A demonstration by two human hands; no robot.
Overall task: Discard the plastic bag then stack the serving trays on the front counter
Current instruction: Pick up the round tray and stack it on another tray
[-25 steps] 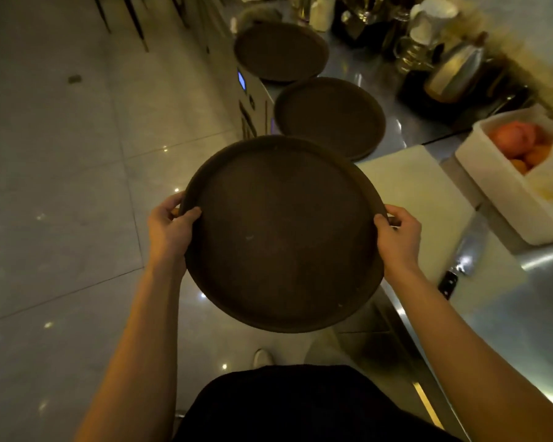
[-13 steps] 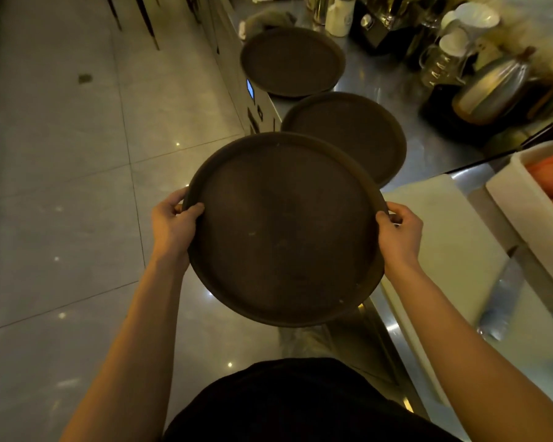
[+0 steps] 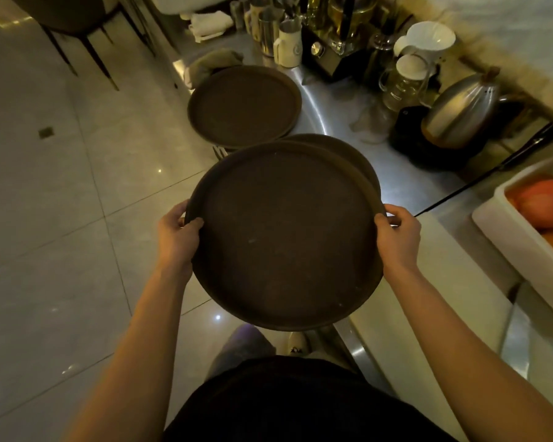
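I hold a round dark brown serving tray (image 3: 284, 237) level in front of me. My left hand (image 3: 178, 237) grips its left rim and my right hand (image 3: 398, 240) grips its right rim. Just beyond it a second brown tray (image 3: 356, 157) lies on the steel counter (image 3: 403, 180), mostly hidden behind the held one. A third tray (image 3: 245, 106) lies farther along the counter edge, fully visible. No plastic bag can be made out.
A steel kettle (image 3: 460, 110), glass carafe with white dripper (image 3: 409, 74), cups and a grinder crowd the counter's back. A white bin of oranges (image 3: 530, 224) and a white cutting board (image 3: 454, 282) sit at right. Tiled floor and chair legs (image 3: 87, 49) lie left.
I have walked forward along the counter with the tray in both hands. The held tray now overlaps the nearer counter tray, and the cutting board and bin have slid back to my right.
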